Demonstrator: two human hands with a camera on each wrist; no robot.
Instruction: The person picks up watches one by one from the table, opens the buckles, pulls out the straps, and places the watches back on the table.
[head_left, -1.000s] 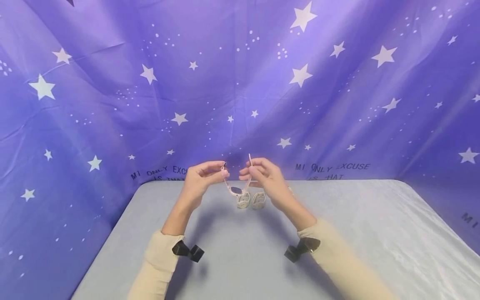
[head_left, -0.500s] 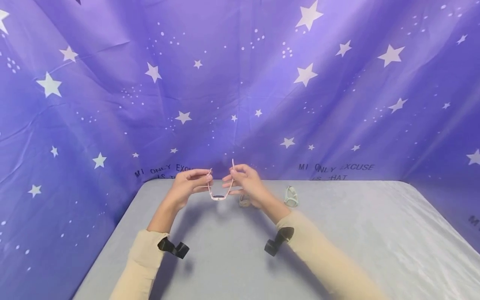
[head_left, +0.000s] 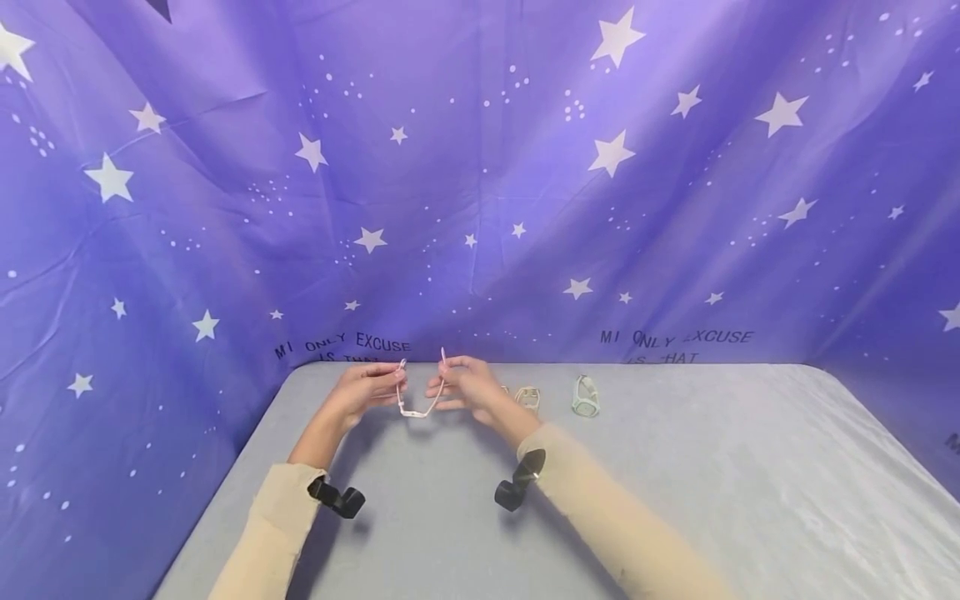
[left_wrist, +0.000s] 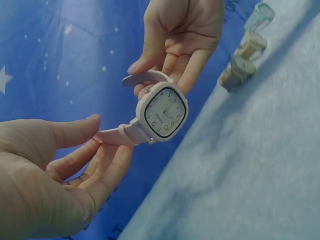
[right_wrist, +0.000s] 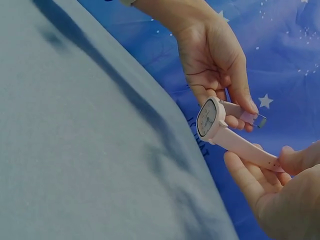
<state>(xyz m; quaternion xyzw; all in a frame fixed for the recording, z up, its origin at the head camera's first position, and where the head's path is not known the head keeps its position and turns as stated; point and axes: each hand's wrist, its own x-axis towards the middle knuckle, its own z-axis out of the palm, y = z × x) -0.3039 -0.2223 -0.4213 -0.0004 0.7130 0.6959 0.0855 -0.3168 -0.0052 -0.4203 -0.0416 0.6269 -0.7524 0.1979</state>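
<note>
A pale pink wristwatch (left_wrist: 162, 112) with a rounded-square white dial hangs between my hands, its strap unfastened and bowed into a U. My left hand (head_left: 360, 396) pinches the buckle end of the strap between thumb and fingers. The strap's other end, with the holes, is pinched by my right hand (head_left: 476, 387). From the right wrist view, the metal buckle (right_wrist: 261, 121) sticks out past the left thumb. In the head view the watch dial faces away and only the case's edge shows, above the table.
On the grey cloth-covered table (head_left: 450, 517), a mint green watch (head_left: 585, 397) stands to the right. Nearer my right hand is a beige watch (head_left: 528, 397), and a third watch (left_wrist: 237, 73) is mostly hidden behind that hand. A purple star-printed curtain (head_left: 480, 183) hangs behind.
Both hands have moved left and downward with the pink watch, away from the row of watches. The mint and beige watches now show clear of my right hand.
</note>
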